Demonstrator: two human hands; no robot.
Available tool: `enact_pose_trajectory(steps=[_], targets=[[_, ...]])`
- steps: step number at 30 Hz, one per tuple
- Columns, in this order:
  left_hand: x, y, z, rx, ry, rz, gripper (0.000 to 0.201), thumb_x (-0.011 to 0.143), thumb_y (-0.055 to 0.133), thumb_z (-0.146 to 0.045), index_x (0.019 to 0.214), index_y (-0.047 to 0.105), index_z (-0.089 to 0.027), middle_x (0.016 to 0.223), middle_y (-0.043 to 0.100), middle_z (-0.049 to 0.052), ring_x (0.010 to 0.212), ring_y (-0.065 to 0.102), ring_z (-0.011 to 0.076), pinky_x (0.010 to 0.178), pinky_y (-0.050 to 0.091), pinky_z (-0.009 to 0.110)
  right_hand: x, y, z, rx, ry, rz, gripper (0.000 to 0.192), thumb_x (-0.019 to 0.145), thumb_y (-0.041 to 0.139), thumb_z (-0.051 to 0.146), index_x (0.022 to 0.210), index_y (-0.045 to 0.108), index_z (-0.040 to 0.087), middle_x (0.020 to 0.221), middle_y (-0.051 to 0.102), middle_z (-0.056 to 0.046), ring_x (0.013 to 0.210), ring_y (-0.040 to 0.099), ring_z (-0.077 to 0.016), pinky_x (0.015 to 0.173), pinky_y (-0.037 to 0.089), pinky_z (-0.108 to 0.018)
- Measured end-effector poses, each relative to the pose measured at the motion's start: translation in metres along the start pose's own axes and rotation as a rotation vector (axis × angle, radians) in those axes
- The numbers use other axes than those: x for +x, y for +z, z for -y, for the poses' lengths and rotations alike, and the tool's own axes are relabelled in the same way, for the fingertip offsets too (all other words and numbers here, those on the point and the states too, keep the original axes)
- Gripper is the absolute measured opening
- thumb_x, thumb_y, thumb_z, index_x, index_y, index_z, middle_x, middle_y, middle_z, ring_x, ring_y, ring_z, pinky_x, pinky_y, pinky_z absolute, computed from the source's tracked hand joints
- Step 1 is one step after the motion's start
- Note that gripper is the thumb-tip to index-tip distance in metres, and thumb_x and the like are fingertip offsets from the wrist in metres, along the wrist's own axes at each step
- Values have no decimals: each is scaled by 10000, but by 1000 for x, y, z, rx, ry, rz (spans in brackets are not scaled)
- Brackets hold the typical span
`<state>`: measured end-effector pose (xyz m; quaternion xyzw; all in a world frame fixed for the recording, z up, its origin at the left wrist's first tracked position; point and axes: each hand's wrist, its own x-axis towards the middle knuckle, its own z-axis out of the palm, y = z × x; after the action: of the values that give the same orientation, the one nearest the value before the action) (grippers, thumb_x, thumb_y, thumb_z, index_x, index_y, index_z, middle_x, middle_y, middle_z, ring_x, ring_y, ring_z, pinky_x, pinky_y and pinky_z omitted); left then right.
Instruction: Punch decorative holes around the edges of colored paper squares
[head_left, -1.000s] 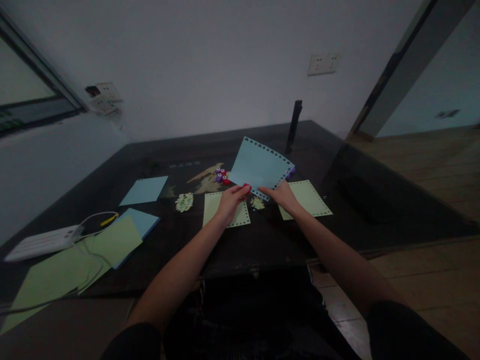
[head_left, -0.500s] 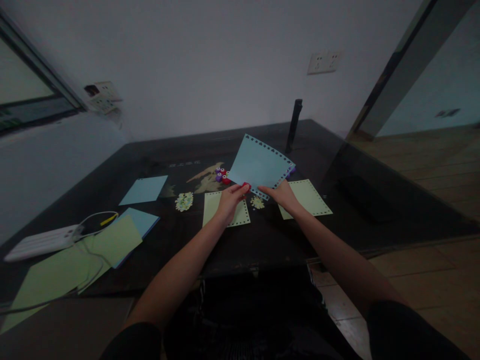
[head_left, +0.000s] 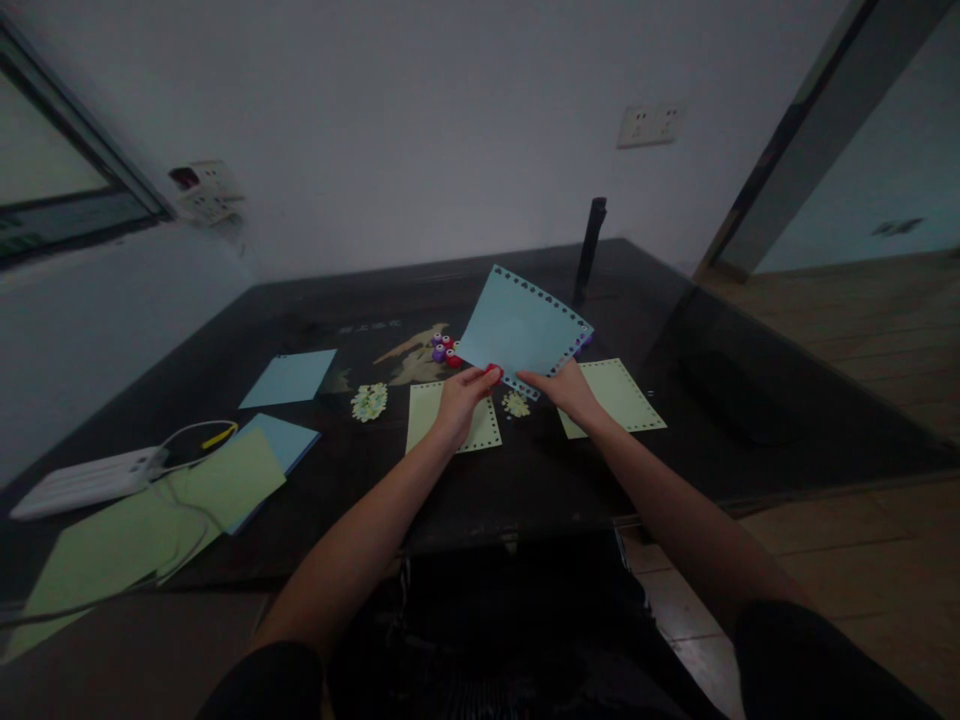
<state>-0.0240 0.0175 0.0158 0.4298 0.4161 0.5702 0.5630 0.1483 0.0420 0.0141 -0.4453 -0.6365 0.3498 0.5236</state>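
Observation:
My left hand (head_left: 459, 398) pinches a small red punch (head_left: 493, 372) against the near edge of a light blue paper sheet (head_left: 519, 328). The sheet has punched holes along its edges and is tilted up above the dark table (head_left: 525, 480). My right hand (head_left: 568, 390) holds the same sheet by its lower right part. Under my hands lie two pale green punched sheets (head_left: 450, 418) (head_left: 619, 394) and a small heap of paper bits (head_left: 515, 404).
Purple and red punches (head_left: 444, 350) sit behind my left hand, with another heap of paper bits (head_left: 368, 402) nearby. Blue (head_left: 289, 378) and green sheets (head_left: 150, 520), a white power strip (head_left: 82, 480) with cables lie at the left. A dark post (head_left: 590, 250) stands behind.
The blue sheet has risen slightly and tipped a little more upright; both hands stay in place on it.

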Motion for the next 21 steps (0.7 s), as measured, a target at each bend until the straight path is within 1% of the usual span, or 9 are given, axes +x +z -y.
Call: enact_pose_trajectory(steps=[6,11,15,21], targets=[[-2,2,-1,-79,25,36,253,595,794,-309,758,724,-129,792,691,61,752,604,141,782,437,277,-2,-1,5,17,9,-8,672,633,730,302,1251,503,164,1136,647,-109,1067,591,-265,971,427,-444],[-2,3,1,-78,41,53,258,608,785,-322,765,723,-127,799,693,65,763,613,152,827,439,303,-6,-6,15,-34,18,-9,606,628,731,309,1188,559,155,1070,673,-115,1040,602,-277,978,413,-463],[-5,8,5,-76,34,71,265,607,784,-331,767,724,-128,801,698,70,771,618,159,832,435,313,-11,-10,18,-58,27,-18,544,631,725,296,1139,593,156,1054,681,-116,1023,611,-283,969,419,-465],[-11,17,10,-54,26,78,277,598,787,-342,764,723,-129,774,701,64,744,618,161,796,435,308,-22,-16,18,-65,9,-50,587,641,712,323,1187,564,165,1052,682,-112,1045,602,-278,987,400,-465]])
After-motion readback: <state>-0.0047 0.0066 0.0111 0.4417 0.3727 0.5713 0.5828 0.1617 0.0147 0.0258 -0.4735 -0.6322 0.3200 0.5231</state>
